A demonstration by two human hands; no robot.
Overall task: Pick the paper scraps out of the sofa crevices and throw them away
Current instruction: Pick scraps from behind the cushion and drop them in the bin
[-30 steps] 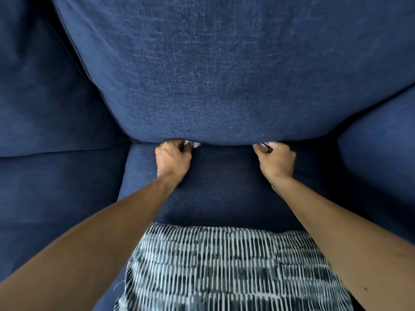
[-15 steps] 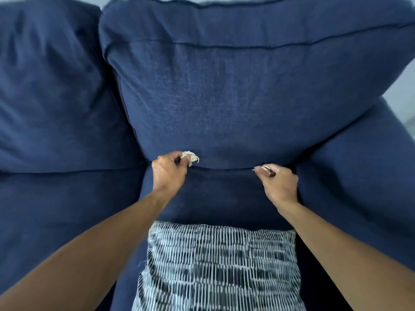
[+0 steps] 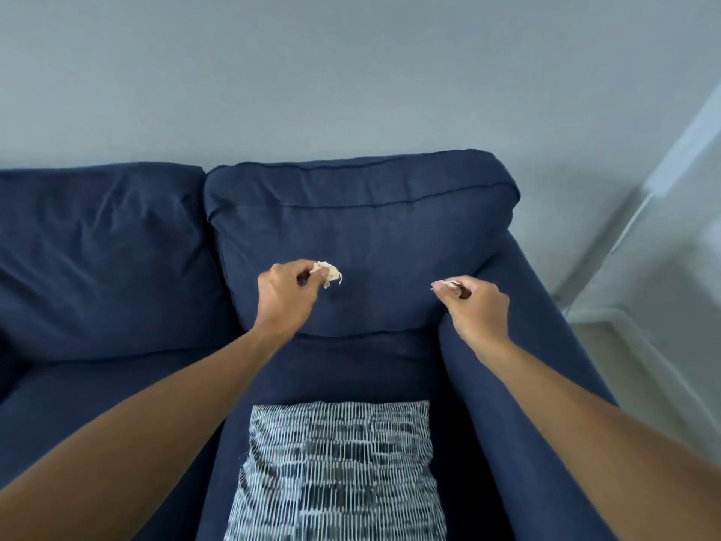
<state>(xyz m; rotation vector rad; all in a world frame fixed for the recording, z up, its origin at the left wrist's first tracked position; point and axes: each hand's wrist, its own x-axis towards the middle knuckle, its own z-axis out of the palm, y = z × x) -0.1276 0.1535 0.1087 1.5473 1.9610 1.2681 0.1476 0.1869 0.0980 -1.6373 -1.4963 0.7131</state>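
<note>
Both hands are raised in front of the blue sofa's (image 3: 117, 267) right-hand back cushion (image 3: 363, 228), clear of the fabric; each carries a scrap. The left hand (image 3: 286, 296) pinches a crumpled pale paper scrap (image 3: 329, 272) between thumb and fingertips, digits closed on it, the wad sticking out beyond the knuckles toward the cushion face. The right hand (image 3: 478, 310) is closed on a second, smaller scrap (image 3: 448, 285); only a thin pale edge and a darker patch show past the fingertips, so its shape and full extent cannot be read. The crevice (image 3: 363, 337) where back cushion meets seat lies just below both hands; no paper is visible along the exposed part of the seam, though its depth is in shadow. A black-and-white patterned cushion (image 3: 335, 470) sits on the seat nearer the camera; the armrest (image 3: 519, 384) runs under the right forearm; grey wall (image 3: 351, 72) behind. Judgement: extraction of these two pieces appears complete, and the step in hand is the carry to disposal. No bin or bag is in view, so the next move calls for turning away from the sofa to find one, keeping both pinches firm since the scraps are light and loosely crumpled; the remaining crevices, including the gap between the two back cushions, would then need checking.
</note>
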